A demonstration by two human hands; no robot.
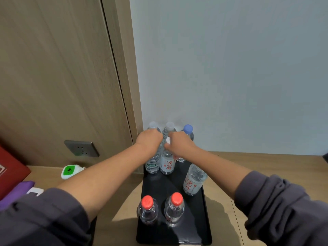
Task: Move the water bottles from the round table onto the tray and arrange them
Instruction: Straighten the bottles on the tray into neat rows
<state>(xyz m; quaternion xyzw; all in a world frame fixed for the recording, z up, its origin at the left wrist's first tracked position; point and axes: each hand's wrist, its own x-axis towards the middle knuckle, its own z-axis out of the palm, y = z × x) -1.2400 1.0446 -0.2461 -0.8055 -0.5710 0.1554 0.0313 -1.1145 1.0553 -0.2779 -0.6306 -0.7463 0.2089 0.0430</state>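
Clear ribbed bottles (pixel 193 181) stand on matte black tray (pixel 188 231); left hand (pixel 149 139) grips one; right hand (pixel 179 143) grips another.

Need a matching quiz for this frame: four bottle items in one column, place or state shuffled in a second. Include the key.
Column A
1. blue-capped bottle
2. red-capped pair
3. green-labelled bottle
4. far-row red-lettered bottle

Column B
a. gripped by the right hand
b. near end of the tray
c. far right corner of the tray
d. gripped by the left hand

Pairs: 1-c, 2-b, 3-d, 4-a
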